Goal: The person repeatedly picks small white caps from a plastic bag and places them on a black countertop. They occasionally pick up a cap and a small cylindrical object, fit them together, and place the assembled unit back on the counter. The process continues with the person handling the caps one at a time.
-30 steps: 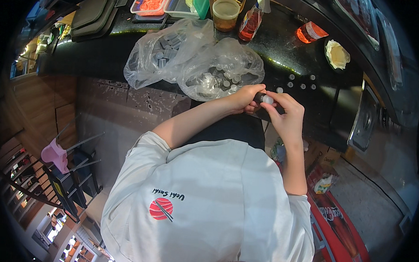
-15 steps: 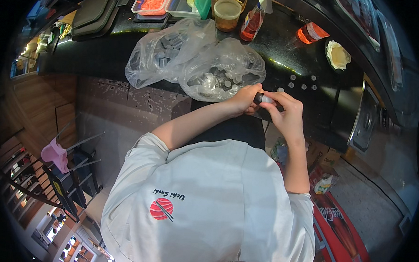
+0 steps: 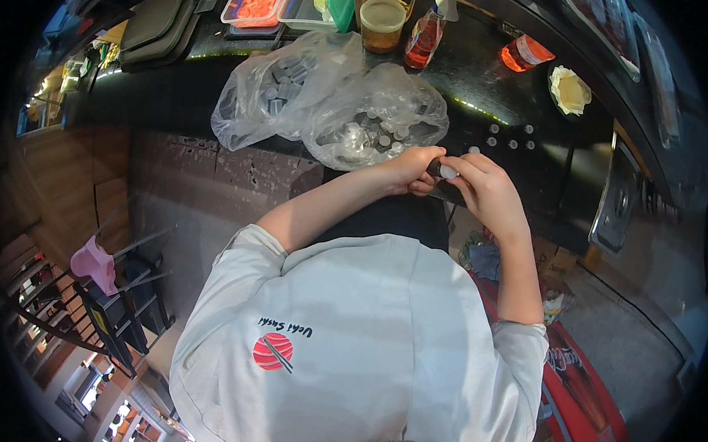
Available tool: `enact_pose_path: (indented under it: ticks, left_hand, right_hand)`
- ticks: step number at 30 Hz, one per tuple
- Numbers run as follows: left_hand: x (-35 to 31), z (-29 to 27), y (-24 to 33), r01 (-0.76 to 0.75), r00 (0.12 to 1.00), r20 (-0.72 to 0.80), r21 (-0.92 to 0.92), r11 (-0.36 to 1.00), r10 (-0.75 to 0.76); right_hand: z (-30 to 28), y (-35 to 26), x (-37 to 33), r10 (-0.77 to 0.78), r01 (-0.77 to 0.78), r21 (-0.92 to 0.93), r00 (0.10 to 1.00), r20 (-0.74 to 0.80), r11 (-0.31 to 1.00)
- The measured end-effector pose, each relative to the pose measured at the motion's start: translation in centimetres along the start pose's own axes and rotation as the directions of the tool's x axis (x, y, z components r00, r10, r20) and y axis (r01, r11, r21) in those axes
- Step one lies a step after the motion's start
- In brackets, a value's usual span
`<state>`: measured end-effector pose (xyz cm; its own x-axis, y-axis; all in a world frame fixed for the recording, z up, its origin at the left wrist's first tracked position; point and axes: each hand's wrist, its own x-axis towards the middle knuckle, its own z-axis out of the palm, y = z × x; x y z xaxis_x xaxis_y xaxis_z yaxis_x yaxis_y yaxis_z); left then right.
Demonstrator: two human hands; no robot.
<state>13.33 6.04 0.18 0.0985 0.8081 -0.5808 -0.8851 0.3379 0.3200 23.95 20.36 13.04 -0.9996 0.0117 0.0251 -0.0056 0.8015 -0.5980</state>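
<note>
I see the left hand (image 3: 413, 170) gripping a small dark container (image 3: 434, 168); the right hand's (image 3: 489, 188) bent fingers touch its whitish lid (image 3: 448, 172), grip unclear to me; a plastic bag (image 3: 389, 105) lies just beyond the left hand.

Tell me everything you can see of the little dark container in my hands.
The little dark container has a dark body and a pale, whitish cap at one end, the end toward the picture's right. It may be plastic. It is held tilted by the near edge of the black counter. Your left hand grips and partly hides the body; your right hand is at the capped end. Whether the cap is fully seated isn't clear.
</note>
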Motion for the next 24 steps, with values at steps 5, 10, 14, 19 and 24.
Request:
enact_pose_path:
  ticks: [5, 10, 14, 19, 24]
  left_hand:
    - [0.2, 1.7, -0.2, -0.207, 0.942, -0.255, 0.068, 0.976, 0.217]
    - [1.1, 0.7, -0.6, -0.141, 0.94, -0.301, 0.092, 0.986, 0.163]
    - [0.7, -1.0, 0.5, 0.174, 0.985, -0.015, 0.002, 0.985, -0.174]
    - [1.0, -1.2, 0.1, 0.102, 0.988, -0.129, 0.118, 0.988, -0.087]
    - [2.1, -1.4, -1.6, -0.4, 0.586, 0.015, 0.875, 0.274, 0.81]
  right_hand:
    - [2.5, 0.7, -0.1, 0.3, -0.301, -0.098, 0.954, -0.026, 0.949]
    - [2.1, 0.9, 0.3, 0.362, -0.362, 0.035, 0.932, 0.014, 0.931]
    - [1.3, 1.1, -0.2, 0.083, -0.083, 0.126, 0.997, 0.008, 0.989]
    - [3.3, 1.4, -1.1, 0.147, -0.141, 0.116, 0.988, -0.049, 0.983]
    - [6.9, 3.3, -2.1, 0.365, -0.33, 0.226, 0.92, -0.14, 0.917]
